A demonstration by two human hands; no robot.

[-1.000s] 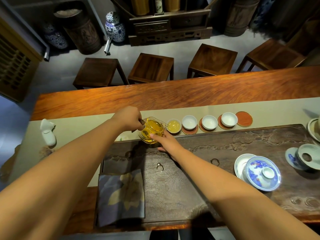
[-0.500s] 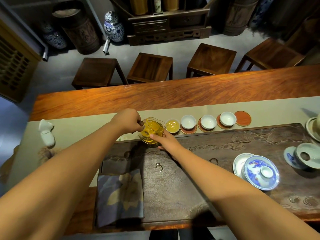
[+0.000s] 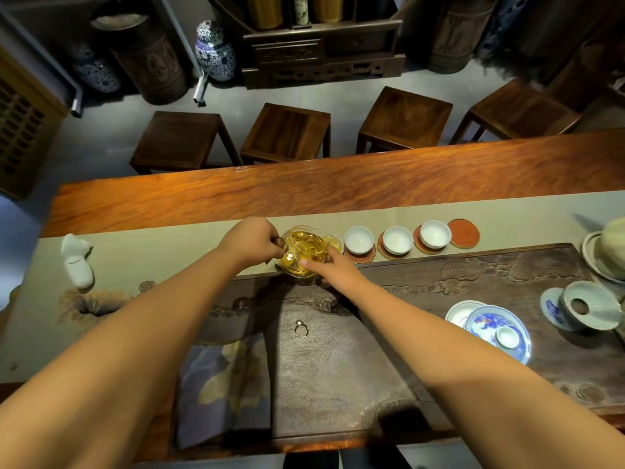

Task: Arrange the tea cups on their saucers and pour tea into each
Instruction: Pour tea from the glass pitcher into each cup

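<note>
A glass pitcher (image 3: 303,253) of yellow tea hangs above the runner's near edge. My left hand (image 3: 252,240) grips its handle. My right hand (image 3: 333,269) steadies its side and base with the fingers. Just right of the pitcher a cup filled with tea (image 3: 333,241) is partly hidden behind it. Three white cups follow in a row: an empty cup (image 3: 359,239), a second cup (image 3: 397,239) and a third cup (image 3: 435,234), each on a red saucer. One bare red saucer (image 3: 464,233) ends the row.
A dark carved tea tray (image 3: 439,282) lies in front of me with a folded cloth (image 3: 223,377), a blue-and-white lidded bowl (image 3: 497,333) and a strainer on a dish (image 3: 586,308). A white ceramic piece (image 3: 77,262) sits at the left. Wooden stools (image 3: 285,130) stand beyond the table.
The pitcher has moved slightly right and now covers part of the filled cup. Both hands stay on it.
</note>
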